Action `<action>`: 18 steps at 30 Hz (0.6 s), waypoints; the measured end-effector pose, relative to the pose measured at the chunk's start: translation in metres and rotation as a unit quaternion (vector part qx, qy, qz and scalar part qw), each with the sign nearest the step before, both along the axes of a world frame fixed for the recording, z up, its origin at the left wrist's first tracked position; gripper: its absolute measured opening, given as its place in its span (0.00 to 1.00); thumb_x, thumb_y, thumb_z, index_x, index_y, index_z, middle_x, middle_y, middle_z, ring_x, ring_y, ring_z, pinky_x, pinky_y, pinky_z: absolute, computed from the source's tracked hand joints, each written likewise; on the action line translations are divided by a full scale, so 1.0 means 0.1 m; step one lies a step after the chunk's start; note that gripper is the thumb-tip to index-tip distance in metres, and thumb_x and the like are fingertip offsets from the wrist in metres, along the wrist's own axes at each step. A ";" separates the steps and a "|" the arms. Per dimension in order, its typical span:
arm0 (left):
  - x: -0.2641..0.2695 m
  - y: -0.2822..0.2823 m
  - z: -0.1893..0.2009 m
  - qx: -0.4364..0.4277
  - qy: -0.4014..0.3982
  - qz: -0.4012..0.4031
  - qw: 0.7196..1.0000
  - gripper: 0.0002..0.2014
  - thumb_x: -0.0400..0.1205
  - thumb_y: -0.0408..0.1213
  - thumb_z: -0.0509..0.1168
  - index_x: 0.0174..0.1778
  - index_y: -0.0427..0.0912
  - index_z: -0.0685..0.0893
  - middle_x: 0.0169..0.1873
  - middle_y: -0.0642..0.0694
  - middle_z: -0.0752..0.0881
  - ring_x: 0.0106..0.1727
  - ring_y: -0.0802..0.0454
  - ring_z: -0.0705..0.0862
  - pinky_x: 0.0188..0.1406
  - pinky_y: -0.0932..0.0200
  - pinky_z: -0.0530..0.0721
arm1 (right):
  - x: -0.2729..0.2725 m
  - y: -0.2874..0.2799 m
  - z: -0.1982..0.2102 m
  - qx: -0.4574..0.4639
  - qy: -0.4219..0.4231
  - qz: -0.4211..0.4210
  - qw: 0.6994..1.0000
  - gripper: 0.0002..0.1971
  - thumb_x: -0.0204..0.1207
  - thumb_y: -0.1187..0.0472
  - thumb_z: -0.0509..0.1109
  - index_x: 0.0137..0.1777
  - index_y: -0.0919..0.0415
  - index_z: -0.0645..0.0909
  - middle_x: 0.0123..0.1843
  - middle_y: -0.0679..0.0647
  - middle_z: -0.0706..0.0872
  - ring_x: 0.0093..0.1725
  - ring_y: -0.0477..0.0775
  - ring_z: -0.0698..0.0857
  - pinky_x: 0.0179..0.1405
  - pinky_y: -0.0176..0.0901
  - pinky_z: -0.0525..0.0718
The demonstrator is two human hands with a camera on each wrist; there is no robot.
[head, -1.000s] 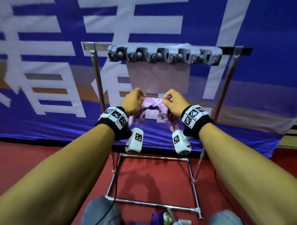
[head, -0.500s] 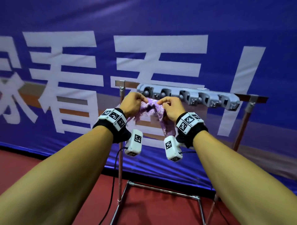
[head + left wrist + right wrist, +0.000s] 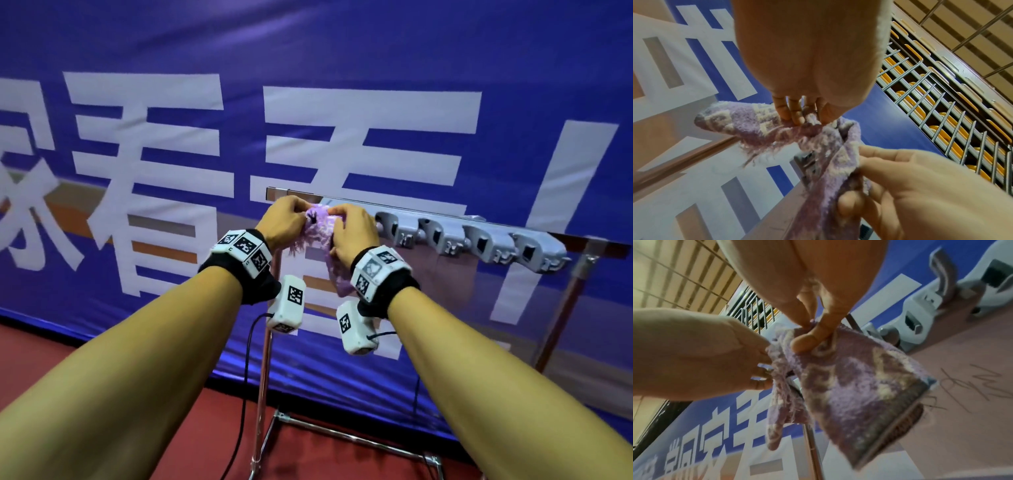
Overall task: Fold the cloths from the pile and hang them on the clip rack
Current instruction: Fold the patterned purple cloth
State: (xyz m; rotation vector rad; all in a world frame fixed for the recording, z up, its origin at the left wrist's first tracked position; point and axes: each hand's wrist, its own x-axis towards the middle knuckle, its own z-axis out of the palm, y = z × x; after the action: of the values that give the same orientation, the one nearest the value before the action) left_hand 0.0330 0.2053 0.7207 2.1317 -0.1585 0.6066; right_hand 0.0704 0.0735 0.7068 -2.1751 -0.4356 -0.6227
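A fuzzy purple patterned cloth (image 3: 320,228) is bunched between both hands at the left end of the grey clip rack (image 3: 472,240). My left hand (image 3: 301,214) pinches its upper left part, and my right hand (image 3: 334,219) pinches the upper right edge close beside it. In the left wrist view my left fingers (image 3: 795,112) curl over the cloth (image 3: 748,123). In the right wrist view my right thumb (image 3: 807,340) presses the cloth (image 3: 855,378), which hangs down from the pinch. The leftmost clips are hidden behind my hands. Several grey clips (image 3: 920,318) to the right hold nothing.
The rack's metal top bar (image 3: 376,202), left post (image 3: 263,377) and base (image 3: 342,435) stand on a red floor before a blue banner (image 3: 342,51). A pale pinkish sheet (image 3: 445,284) hangs below the clips. Cables (image 3: 245,377) run down from my wrist cameras.
Both hands have lifted the cloth from below the clips up to the left end of the clip bar and drawn closer together. The head view has tilted upward.
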 end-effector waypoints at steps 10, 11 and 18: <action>0.30 0.15 -0.24 0.038 0.057 0.000 0.998 0.13 0.81 0.27 0.55 0.34 0.31 0.82 0.29 0.40 0.77 0.29 0.48 0.71 0.30 0.59 0.70 | -0.01 0.21 -0.10 -0.114 0.020 -0.040 0.992 0.22 0.76 0.77 0.62 0.69 0.66 0.70 0.69 0.66 0.70 0.63 0.70 0.79 0.57 0.49 0.75; 0.30 0.15 -0.27 0.038 0.073 0.001 0.997 0.13 0.83 0.29 0.56 0.36 0.30 0.82 0.30 0.38 0.77 0.31 0.49 0.72 0.30 0.57 0.71 | -0.02 0.22 -0.15 -0.103 0.023 -0.034 0.994 0.22 0.76 0.78 0.61 0.70 0.66 0.69 0.68 0.66 0.71 0.63 0.71 0.79 0.57 0.51 0.76; 0.29 0.11 -0.22 0.009 0.041 -0.004 0.999 0.04 0.86 0.33 0.58 0.49 0.38 0.75 0.38 0.40 0.82 0.34 0.48 0.78 0.36 0.53 0.79 | -0.02 0.25 -0.33 -0.070 0.050 -0.026 0.996 0.18 0.81 0.72 0.55 0.70 0.69 0.62 0.66 0.71 0.76 0.61 0.70 0.80 0.50 0.49 0.75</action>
State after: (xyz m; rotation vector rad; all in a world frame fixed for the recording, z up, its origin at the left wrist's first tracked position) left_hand 0.0619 0.2163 0.6991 2.1678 -0.1273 0.5137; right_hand 0.0683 0.0984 0.6736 -2.3456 -0.3797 -0.5232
